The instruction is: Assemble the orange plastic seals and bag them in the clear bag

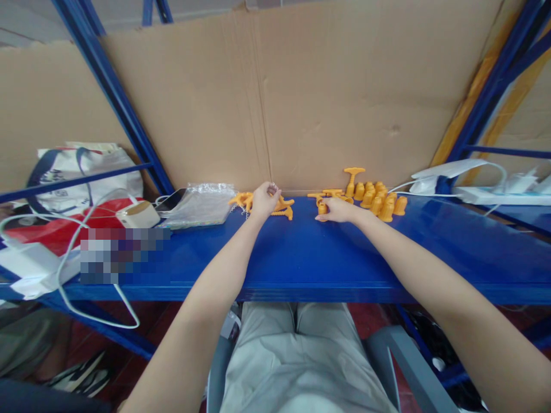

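My left hand [266, 199] is raised just over a loose pile of orange plastic T-handled pieces [241, 200], its fingertips pinched together. Whatever lies between those fingertips is too small to make out. Thin metal chains [247, 213] trail from the pile's left side. Further right, my right hand [340, 210] has its thumb and fingers around an orange plastic cup-shaped piece [322, 211] that stands on the blue shelf. Behind this hand lie more orange T-shaped pieces [332, 192]. Beside it stand several orange cup-shaped pieces [379, 201], one with a T-handle [353, 179] upright in it.
Clear plastic bags [200, 205] and a dark phone [173, 201] lie to the left. Beyond them are a white charger [138, 214], cables and a tote bag [86, 172]. A power strip [503, 195] sits at right. Cardboard [344, 97] closes off the back of the blue shelf [310, 264].
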Action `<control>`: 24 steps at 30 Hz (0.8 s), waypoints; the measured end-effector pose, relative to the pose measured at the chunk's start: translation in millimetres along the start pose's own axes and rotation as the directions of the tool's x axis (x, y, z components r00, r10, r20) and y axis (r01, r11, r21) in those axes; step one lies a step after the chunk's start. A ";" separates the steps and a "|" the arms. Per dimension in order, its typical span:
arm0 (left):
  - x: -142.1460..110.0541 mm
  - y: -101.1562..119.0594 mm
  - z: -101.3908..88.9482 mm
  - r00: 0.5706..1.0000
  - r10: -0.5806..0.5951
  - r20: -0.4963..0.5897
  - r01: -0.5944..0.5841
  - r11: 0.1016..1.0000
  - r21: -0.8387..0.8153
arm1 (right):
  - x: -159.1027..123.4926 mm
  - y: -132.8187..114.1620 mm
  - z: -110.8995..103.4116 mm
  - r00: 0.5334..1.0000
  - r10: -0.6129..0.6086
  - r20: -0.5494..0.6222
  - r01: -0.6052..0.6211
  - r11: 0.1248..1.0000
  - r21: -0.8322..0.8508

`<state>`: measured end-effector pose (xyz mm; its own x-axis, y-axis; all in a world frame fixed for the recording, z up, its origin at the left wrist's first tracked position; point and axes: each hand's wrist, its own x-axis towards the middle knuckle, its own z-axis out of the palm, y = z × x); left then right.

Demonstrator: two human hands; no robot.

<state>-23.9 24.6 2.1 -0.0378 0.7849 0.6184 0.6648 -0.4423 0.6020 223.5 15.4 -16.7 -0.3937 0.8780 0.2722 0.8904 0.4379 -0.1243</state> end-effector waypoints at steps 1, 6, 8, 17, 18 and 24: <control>0.3 0.6 0.6 1.000 -0.009 -0.003 0.009 0.999 -0.030 | -0.1 0.1 -0.3 1.000 -0.002 -0.003 0.002 1.000 -0.008; -0.9 0.7 2.3 0.999 -0.044 0.032 0.045 0.999 -0.027 | 0.1 0.0 -2.1 1.000 0.006 0.001 -0.006 1.000 -0.028; -1.7 -1.1 2.3 0.998 -0.021 0.052 0.019 0.999 0.026 | 0.8 0.7 -1.4 1.000 -0.012 -0.004 0.012 1.000 -0.028; -2.1 -24.6 16.0 0.968 -0.021 0.249 -0.010 0.992 0.124 | 3.3 2.2 0.0 0.997 -0.074 0.007 0.074 0.997 -0.012; -2.3 -27.1 17.2 0.965 -0.022 0.260 -0.010 0.993 0.120 | 3.4 2.1 -0.3 0.997 -0.077 0.008 0.077 0.997 -0.016; -6.1 -29.3 16.3 0.939 0.047 0.340 -0.073 0.995 0.064 | 2.2 -0.4 -2.1 0.997 -0.077 0.002 0.077 0.996 -0.039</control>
<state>-31.0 39.8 -27.5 0.2491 0.8639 0.4378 0.7123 -0.4697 0.5215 222.8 16.8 -14.0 -0.4615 0.8422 0.2787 0.8657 0.4961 -0.0658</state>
